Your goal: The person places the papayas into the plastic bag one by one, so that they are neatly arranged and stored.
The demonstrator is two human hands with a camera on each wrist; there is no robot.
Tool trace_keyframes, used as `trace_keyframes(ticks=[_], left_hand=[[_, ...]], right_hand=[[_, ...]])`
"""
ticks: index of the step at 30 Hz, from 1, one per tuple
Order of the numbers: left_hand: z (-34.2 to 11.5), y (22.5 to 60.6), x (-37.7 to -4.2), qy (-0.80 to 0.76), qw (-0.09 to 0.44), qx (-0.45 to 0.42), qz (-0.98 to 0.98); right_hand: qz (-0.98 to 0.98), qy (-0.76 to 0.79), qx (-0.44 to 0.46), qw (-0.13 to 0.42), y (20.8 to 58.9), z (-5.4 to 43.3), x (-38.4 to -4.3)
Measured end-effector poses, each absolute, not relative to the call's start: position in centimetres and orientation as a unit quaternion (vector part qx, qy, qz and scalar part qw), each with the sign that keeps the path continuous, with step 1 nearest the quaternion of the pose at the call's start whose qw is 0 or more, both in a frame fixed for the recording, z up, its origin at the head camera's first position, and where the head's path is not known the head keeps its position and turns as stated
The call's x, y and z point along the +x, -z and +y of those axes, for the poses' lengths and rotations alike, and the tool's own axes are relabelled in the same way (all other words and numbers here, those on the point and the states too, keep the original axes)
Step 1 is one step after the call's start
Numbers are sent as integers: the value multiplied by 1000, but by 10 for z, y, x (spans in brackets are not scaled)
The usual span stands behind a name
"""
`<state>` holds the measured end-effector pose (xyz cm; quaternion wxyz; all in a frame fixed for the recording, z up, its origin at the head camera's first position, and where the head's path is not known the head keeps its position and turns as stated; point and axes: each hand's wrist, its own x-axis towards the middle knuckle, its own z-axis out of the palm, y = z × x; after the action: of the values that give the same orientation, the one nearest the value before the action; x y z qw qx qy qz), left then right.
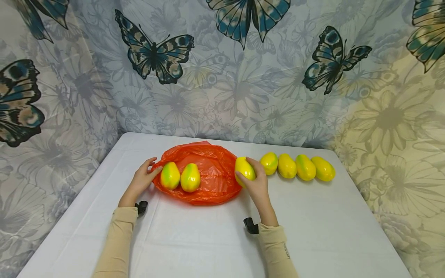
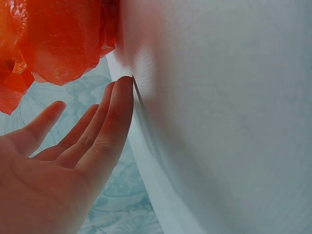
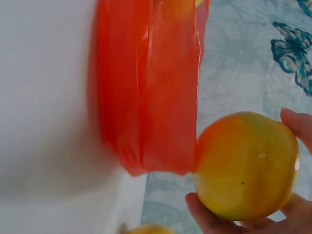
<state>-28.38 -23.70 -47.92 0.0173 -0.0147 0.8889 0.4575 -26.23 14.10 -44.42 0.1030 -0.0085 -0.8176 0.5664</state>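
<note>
A red plastic bag (image 1: 215, 177) lies spread open on the white table, and two glossy yellow-green mangoes (image 1: 170, 175) sit side by side in its left half. My right hand (image 1: 258, 178) grips another mango (image 1: 244, 170) at the bag's right rim, thumb and fingers round its sides. In the right wrist view this mango (image 3: 248, 165) is right beside the bag's upright wall (image 3: 146, 87). At the bag's left edge is my left hand (image 1: 143, 177). Its fingers (image 2: 109, 122) are extended near the bag (image 2: 63, 39) in the left wrist view.
To the right of the bag, several more mangoes (image 1: 287, 166) stand in a row towards the back of the table (image 1: 194, 239). A patterned cloth wall (image 1: 240, 100) with butterflies rises behind the table. Each wrist wears a small black camera (image 1: 251, 226).
</note>
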Motion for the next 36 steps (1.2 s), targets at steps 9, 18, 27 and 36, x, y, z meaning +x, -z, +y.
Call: trace_keyframes(ticks=[9,18,27,36], left_hand=[[-238,479,-284,-458,18,-17,888],[-239,483,-286,-460,18,-16,888],[-238,480,-286,-460,17,-17,888],[-238,479,-286,-458,21,-17,888]], right_hand=[[-817,-571,-20,77,446,118,-264],[-805,-590,-4,70,453,97,-268],[-807,-587,-2,63,456,79,-269],[-809,-585,12,57,459,66,-266]])
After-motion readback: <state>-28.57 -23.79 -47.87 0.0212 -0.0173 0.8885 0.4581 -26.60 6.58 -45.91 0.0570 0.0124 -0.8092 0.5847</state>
